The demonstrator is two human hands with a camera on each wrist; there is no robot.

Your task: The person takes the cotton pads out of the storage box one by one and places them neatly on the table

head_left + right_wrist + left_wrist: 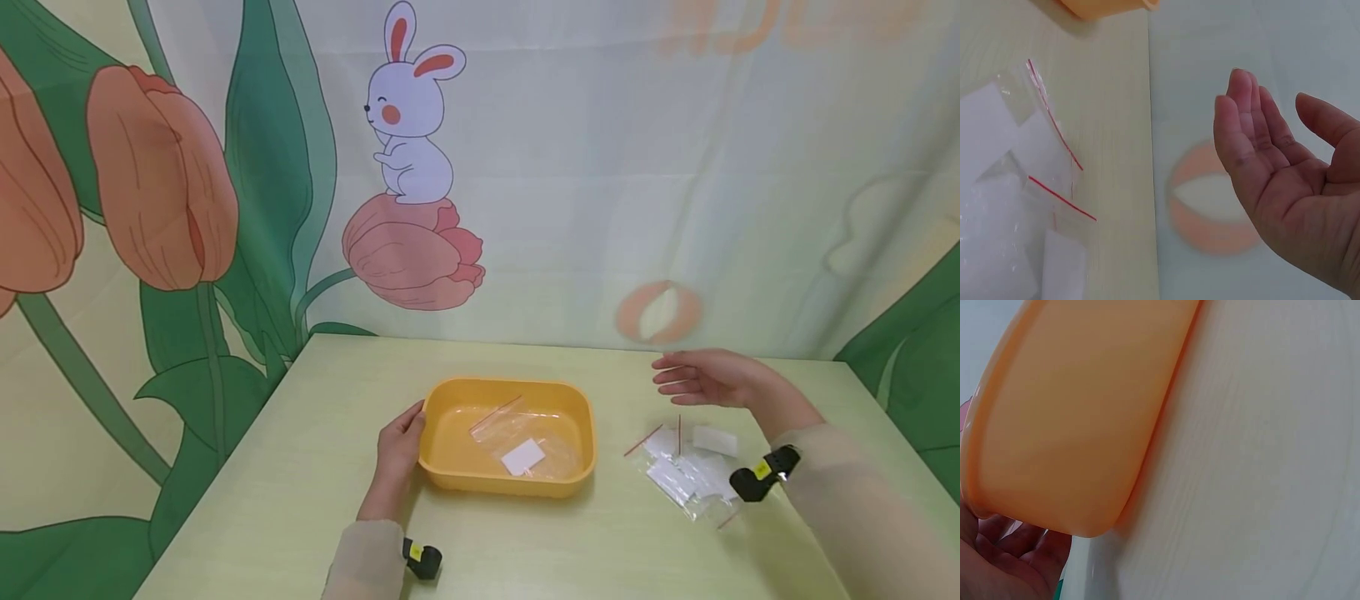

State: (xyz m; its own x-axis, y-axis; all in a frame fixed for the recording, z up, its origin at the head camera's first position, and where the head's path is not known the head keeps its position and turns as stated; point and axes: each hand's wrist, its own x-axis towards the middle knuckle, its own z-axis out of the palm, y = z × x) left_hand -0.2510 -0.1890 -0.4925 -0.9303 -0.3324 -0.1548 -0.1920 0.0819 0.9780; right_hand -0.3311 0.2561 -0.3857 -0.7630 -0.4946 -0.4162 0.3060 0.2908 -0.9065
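Observation:
A yellow plastic basin [506,483] stands on the table, with clear zip bags [498,421] and a white card [522,457] inside it. My left hand [399,446] grips the basin's left end. In the left wrist view, the fingers [1047,556] curl below the rim of the orange-looking wall [1079,412]. My right hand [708,379] is raised behind a heap of zip bags [693,471] at the right, touching nothing. The right wrist view shows its fingers [1235,131] relaxed and the palm bare. These bags have red seal lines and white cards inside.
The pale wooden table [360,367] ends at the back against a printed cloth [555,208] with tulips and a rabbit. Each wrist carries a small black camera, one on the left [423,560] and one on the right [765,473].

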